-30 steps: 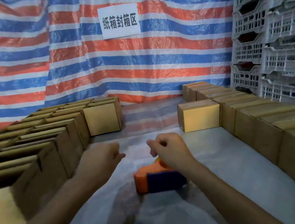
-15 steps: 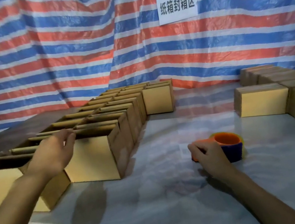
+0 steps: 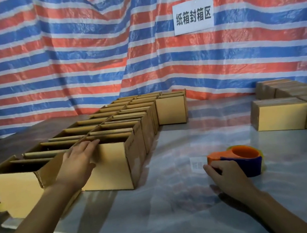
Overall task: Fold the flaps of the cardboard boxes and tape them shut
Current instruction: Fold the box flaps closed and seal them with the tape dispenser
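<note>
Two rows of open cardboard boxes (image 3: 128, 118) run back along the table's left side. My left hand (image 3: 77, 163) lies on the nearest open box (image 3: 108, 165), with straight fingers over its front rim and the thumb against its front face. An orange and blue tape dispenser (image 3: 245, 158) sits on the table to the right. My right hand (image 3: 228, 177) grips its near side with curled fingers.
Closed cardboard boxes (image 3: 280, 116) line the right side of the shiny table (image 3: 184, 203). Another open box (image 3: 14, 182) stands at the near left corner. A striped tarp with a white sign (image 3: 193, 15) hangs behind. The table's front edge is close below my arms.
The view has swung left and nearer to the open boxes. My left hand reached from mid-air onto the nearest box's rim. My right hand has stayed at the tape dispenser.
</note>
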